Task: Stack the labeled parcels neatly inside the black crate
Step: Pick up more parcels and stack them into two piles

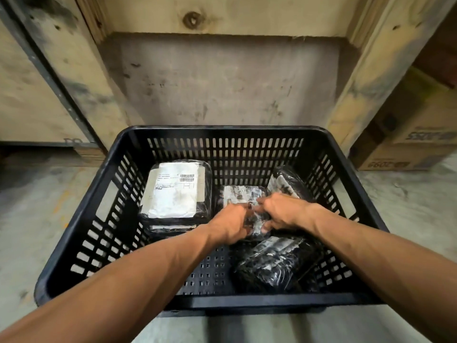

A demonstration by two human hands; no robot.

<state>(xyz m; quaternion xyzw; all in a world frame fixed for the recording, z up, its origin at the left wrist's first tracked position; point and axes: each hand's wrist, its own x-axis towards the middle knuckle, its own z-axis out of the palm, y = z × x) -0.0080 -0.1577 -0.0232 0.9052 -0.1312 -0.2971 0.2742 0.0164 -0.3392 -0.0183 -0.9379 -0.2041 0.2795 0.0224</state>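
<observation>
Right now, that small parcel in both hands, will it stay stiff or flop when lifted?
The small parcel looks wrapped in crinkled, glossy black plastic, so probably soft and somewhat slippery. Left hand and right hand both grip it, suggesting it may sag.

We see the black crate (pixel 81 209) on a concrete floor (pixel 37 194). Our left hand (pixel 230 225) and right hand (pixel 282 212) both grip a small black-wrapped parcel (pixel 241 195) at its centre. A white-labelled parcel (pixel 174 190) tops a stack at left; two more black parcels lie at right.
</observation>
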